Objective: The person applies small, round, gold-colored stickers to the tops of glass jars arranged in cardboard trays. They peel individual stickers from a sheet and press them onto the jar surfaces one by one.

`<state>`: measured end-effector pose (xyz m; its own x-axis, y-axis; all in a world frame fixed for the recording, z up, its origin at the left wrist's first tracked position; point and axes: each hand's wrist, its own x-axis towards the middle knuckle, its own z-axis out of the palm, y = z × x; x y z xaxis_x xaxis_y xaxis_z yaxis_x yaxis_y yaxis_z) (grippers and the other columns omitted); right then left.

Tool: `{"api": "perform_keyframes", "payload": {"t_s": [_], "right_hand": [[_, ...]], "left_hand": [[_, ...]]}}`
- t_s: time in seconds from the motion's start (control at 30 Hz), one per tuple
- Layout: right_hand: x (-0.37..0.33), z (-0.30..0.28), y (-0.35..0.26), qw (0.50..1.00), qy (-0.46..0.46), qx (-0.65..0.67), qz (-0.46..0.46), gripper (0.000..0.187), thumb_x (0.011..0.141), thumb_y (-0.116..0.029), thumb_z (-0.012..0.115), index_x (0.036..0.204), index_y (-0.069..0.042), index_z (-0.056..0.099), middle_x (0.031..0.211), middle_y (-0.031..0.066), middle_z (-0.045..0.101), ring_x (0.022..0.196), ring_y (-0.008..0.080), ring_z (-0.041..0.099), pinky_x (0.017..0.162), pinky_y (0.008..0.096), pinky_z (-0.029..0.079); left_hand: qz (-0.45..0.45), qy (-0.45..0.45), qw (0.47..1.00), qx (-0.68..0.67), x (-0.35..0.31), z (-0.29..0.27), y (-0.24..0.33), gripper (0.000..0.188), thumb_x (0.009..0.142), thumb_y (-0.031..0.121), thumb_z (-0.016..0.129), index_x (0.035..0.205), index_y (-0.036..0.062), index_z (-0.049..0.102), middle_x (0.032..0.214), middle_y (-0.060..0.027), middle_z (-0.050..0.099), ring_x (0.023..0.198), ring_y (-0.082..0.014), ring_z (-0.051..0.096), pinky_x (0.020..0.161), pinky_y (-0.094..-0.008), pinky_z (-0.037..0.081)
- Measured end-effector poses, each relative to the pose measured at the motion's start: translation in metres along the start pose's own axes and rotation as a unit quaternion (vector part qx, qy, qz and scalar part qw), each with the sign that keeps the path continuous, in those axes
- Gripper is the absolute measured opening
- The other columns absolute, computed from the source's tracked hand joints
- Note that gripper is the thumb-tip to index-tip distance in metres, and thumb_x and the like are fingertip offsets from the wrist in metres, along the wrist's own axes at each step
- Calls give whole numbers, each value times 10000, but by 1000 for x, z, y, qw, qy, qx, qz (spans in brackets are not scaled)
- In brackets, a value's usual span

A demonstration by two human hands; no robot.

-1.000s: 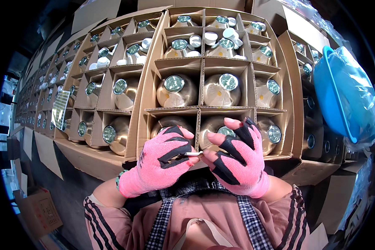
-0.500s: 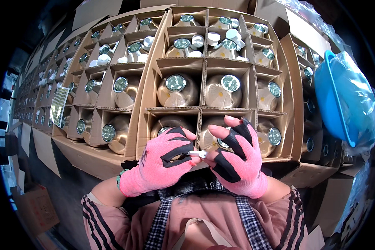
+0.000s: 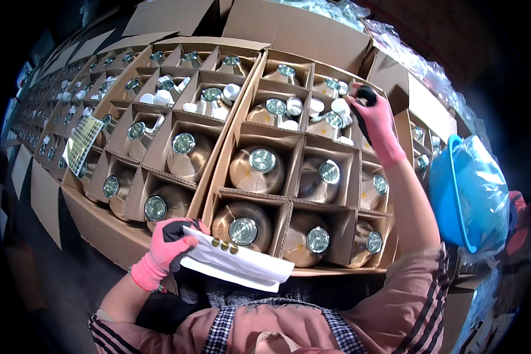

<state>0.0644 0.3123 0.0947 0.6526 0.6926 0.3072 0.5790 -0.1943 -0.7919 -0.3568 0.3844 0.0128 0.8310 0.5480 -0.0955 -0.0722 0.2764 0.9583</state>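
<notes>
Cardboard boxes point(image 3: 100, 227) of round, gold-tinted bottles point(image 3: 256, 168) stretch away as two pink-gloved hands work far apart.

Half a second ago the hands met at the front; now the left hand point(image 3: 164, 248) alone pinches a folded white sheet point(image 3: 239, 266), aslant before the nearest bottles, and the right hand point(image 3: 379, 121) reaches to the far right cells, near white caps point(image 3: 294, 106). This suggests a pause in two-handed work. Whether the right fingers grasp anything cannot be told. The sheet looks thin and creased, three shiny gold dots point(image 3: 225, 245) along its upper edge.
</notes>
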Motion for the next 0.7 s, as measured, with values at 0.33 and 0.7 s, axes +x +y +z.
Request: {"api": "perform_keyframes", "payload": {"t_s": [0.33,0.7], "right_hand": [[152,127,58,879,-132,-408,-211,219,681,-275,646,795,-89,657,1012,113,549,1026,335,456,880,421,399],[190,173,72,745,-300,-550,-228,300,694,-319,621,911,-113,652,1271,114,454,1175,366,368,971,435,334]], "left_hand": [[59,-70,987,131,19,7,0,128,691,-20,627,803,-33,567,873,-146,592,837,-220,577,747,-304,461],[73,-78,990,96,28,2,-4,157,702,-7,651,846,-34,595,893,-136,603,804,-210,596,709,-286,478]]}}
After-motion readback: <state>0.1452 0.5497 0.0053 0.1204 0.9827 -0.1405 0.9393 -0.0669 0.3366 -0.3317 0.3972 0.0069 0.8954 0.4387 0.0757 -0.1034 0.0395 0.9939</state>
